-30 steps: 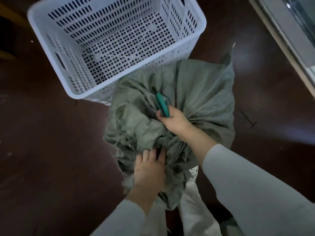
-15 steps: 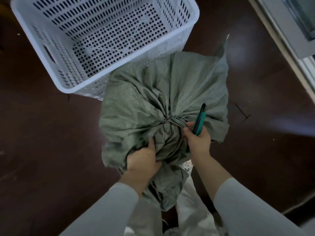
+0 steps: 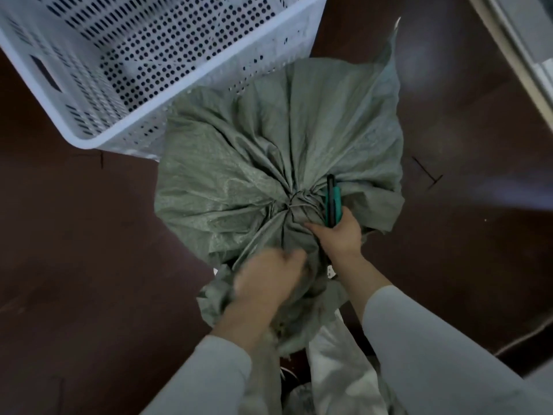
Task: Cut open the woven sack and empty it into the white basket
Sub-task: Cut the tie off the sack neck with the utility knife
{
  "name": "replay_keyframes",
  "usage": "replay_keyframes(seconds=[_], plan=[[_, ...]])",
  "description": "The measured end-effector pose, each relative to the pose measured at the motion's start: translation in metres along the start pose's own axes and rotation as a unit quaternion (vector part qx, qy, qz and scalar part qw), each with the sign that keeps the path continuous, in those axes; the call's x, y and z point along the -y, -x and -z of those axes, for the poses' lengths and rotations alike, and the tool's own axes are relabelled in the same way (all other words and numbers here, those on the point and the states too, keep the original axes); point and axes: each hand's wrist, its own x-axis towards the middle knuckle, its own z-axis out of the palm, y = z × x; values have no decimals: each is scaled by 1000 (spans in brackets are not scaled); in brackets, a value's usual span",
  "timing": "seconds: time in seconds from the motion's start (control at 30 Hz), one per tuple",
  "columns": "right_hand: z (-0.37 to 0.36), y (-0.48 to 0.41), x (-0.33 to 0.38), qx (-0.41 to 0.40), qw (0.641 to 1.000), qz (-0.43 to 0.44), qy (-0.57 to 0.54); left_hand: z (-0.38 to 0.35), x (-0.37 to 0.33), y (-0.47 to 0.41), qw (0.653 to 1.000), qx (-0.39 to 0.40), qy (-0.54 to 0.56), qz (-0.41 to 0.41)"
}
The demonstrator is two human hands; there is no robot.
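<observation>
The right hand (image 3: 339, 236) curls its fingers round the handle of a teal and black utility knife (image 3: 332, 202). It holds the knife upright so that the tool points away from the person, and one finger reaches out toward the left to touch the cloth. Whether a blade is out cannot be told. Just left of the knife, touching that fingertip, is the cinched neck (image 3: 294, 205) of the woven sack (image 3: 254, 151), where all the grey-green folds run together. Nearer the person and to the left of the right hand, the left hand (image 3: 266, 278) is blurred. Its fingers are curled into the bunched cloth below the neck and grip it, though the single fingers cannot be made out. Both forearms wear pale grey sleeves (image 3: 434, 348). The sack spreads wide round the two hands and its loose mouth hangs down past the left wrist toward the person. Below the hands, between the arms, shows some white fabric (image 3: 338, 372). Beyond the hands and to the left stands the white basket (image 3: 89, 142). Its perforated bottom is in view and its near corner is covered by the far edge of the sack. Everything rests on a dark brown floor (image 3: 74, 265). Far to the right of the right hand runs a pale ledge (image 3: 520, 58).
</observation>
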Motion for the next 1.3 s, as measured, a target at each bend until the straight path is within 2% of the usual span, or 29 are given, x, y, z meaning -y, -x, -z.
replay_keyframes(seconds=[0.07, 0.1, 0.13, 0.23, 0.37, 0.47, 0.57, 0.67, 0.77, 0.83, 1.07, 1.17, 1.3], plan=[[3, 8, -8, -8, 997, -2, -71, 24, -4, -13, 982, -169, 78, -3], [4, 13, -12, -11, 994, -13, -108, 29, -7, -24, 972, -197, 127, -12], [4, 18, -15, -8, 989, -28, -144, 32, -12, -35, 971, -180, 156, -11], [4, 30, -26, 19, 973, -69, -221, 25, -33, -58, 975, -3, 219, 38], [10, 36, -33, 71, 954, -81, -279, 6, -33, -66, 950, 106, 289, 54], [23, 34, -32, 134, 955, -54, -258, 1, -21, -66, 928, 145, 338, 67], [38, 29, -25, 208, 939, -92, -257, -6, -15, -66, 919, 114, 375, 48], [50, 24, -23, 208, 929, -133, -276, -9, -15, -68, 943, 26, 330, 37], [61, 20, -24, 158, 938, -71, -299, -6, -14, -72, 970, -41, 241, 9], [67, 18, -24, 178, 925, -46, -332, -3, -14, -73, 974, -64, 217, -15], [76, 9, -9, 313, 851, -29, -420, 4, -7, -85, 978, -71, 192, -31], [73, 8, -4, 308, 855, -18, -417, 4, -5, -88, 980, -71, 185, -27], [65, 5, 0, 265, 881, -10, -391, 4, -6, -91, 979, -64, 191, -22]])
